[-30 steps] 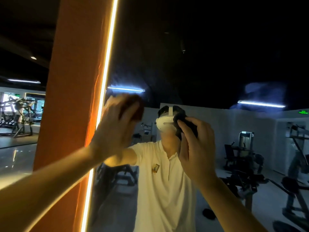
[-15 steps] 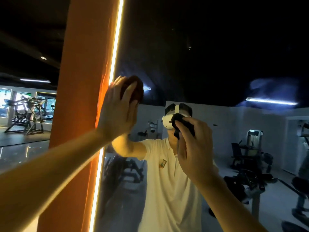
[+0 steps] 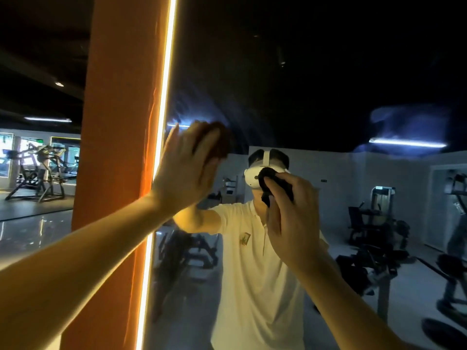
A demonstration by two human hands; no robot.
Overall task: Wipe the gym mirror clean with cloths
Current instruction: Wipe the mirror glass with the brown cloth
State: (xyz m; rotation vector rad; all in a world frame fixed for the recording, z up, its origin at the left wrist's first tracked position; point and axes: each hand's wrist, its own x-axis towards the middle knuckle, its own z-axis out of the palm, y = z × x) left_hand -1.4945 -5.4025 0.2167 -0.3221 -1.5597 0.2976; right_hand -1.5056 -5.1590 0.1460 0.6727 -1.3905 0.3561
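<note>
The gym mirror (image 3: 303, 84) fills the view ahead and reflects a person in a white shirt. My left hand (image 3: 187, 173) presses a reddish-brown cloth (image 3: 217, 145) flat against the glass near the mirror's left edge, fingers straight. Only the cloth's top and right edge show past my fingers. My right hand (image 3: 293, 218) is raised in front of the glass lower and to the right, its fingers curled round a bunched dark cloth (image 3: 271, 181). Hazy bluish smears (image 3: 409, 120) show on the mirror at the upper right and above my left hand.
An orange pillar (image 3: 121, 122) with a bright vertical light strip (image 3: 164, 97) borders the mirror on the left. Gym machines (image 3: 38, 173) stand on the shiny floor beyond the pillar. More machines appear only as reflections in the mirror at lower right.
My left hand has slid the reddish-brown cloth upward along the mirror's left edge. My right hand with the dark cloth has stayed in about the same place.
</note>
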